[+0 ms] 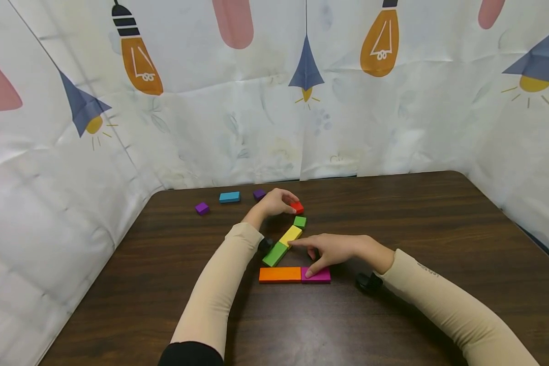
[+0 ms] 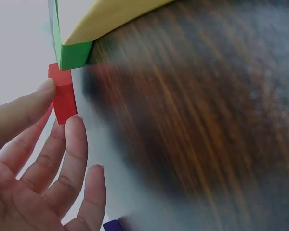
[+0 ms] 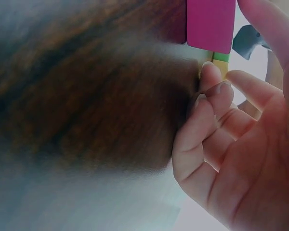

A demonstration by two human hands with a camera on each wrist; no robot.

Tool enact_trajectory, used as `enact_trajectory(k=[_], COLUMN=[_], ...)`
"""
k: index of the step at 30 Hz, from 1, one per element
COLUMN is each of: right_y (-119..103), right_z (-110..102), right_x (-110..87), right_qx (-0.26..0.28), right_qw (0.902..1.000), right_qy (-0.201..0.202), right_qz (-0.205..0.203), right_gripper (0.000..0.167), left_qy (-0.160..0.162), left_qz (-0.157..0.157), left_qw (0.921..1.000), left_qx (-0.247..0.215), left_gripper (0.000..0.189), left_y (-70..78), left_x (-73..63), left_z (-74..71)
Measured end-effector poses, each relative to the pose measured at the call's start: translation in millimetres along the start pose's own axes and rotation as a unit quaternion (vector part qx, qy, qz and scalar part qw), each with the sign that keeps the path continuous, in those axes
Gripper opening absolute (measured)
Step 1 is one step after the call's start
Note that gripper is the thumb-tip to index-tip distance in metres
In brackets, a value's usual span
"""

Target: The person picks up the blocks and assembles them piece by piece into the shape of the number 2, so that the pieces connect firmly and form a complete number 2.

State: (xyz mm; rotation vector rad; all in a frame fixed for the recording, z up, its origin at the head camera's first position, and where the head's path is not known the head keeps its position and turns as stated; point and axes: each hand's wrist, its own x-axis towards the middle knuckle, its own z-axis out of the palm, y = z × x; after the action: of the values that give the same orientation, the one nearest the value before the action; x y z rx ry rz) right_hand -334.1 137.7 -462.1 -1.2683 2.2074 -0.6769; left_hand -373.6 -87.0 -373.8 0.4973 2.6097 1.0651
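My left hand (image 1: 274, 202) pinches a small red block (image 1: 297, 207) at the far end of a slanting row of blocks. In the left wrist view, the thumb is on one side of the red block (image 2: 65, 98) and fingertips are on the other, close to a green block's end. Nearer in the row come a small green block (image 1: 300, 222), a yellow block (image 1: 291, 235) and a longer green block (image 1: 275, 254). My right hand (image 1: 338, 249) touches the yellow block with its extended index finger. Its thumb rests on a magenta block (image 1: 320, 276), which sits end to end with an orange block (image 1: 280, 275).
Behind and left of my left hand lie a blue block (image 1: 230, 197) and two purple blocks, one at the left (image 1: 202, 208) and one beside the wrist (image 1: 259, 194). A patterned cloth (image 1: 265, 132) hangs along the back edge of the dark wooden table (image 1: 416, 218).
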Motion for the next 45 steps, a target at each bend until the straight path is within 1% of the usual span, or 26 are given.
enact_trajectory(k=[7,18,21,26,29,35,37,42,45], right_y=[-1.4,-2.7,-2.5,-2.4,-2.1,-0.6,0.3,1.5,2.1], right_z=[1.2,-0.7,-0.4,-0.2,-0.1,0.3,0.3,0.8,1.0], right_x=[0.8,0.2,0.2,-0.3,-0.7,-1.3,-1.1,0.4,-0.2], right_qx=[0.001,0.001,0.002,0.002,0.000,-0.001,-0.002,-0.001,0.001], right_qw=[1.0000,1.0000,1.0000,1.0000,1.0000,1.0000,1.0000,1.0000,1.0000], right_qy=[0.001,0.004,0.002,0.003,0.004,0.005,0.006,0.007,0.006], right_qz=[-0.001,-0.006,-0.007,-0.006,-0.004,0.001,0.002,0.002,0.003], right_gripper=[0.092,0.091,0.091,0.091,0.091,0.091,0.091,0.091,0.092], left_qy=[-0.003,-0.006,-0.008,-0.011,-0.007,0.005,0.006,-0.001,-0.005], left_qz=[-0.005,-0.004,-0.004,-0.003,-0.009,-0.040,-0.048,-0.048,-0.043], left_qw=[0.9995,0.9974,0.9972,0.9982,0.9982,0.9947,0.9938,0.9934,0.9938], left_qx=[0.030,0.072,0.074,0.059,0.059,0.095,0.100,0.104,0.103], left_gripper=[0.030,0.031,0.032,0.032,0.031,0.027,0.025,0.024,0.023], left_y=[1.8,3.5,3.6,5.5,7.3,8.6,9.0,8.6,8.8], left_x=[0.1,8.0,8.1,5.8,4.3,6.3,7.5,8.4,9.1], left_z=[-1.2,0.5,1.0,0.0,-0.7,0.3,1.1,2.1,3.1])
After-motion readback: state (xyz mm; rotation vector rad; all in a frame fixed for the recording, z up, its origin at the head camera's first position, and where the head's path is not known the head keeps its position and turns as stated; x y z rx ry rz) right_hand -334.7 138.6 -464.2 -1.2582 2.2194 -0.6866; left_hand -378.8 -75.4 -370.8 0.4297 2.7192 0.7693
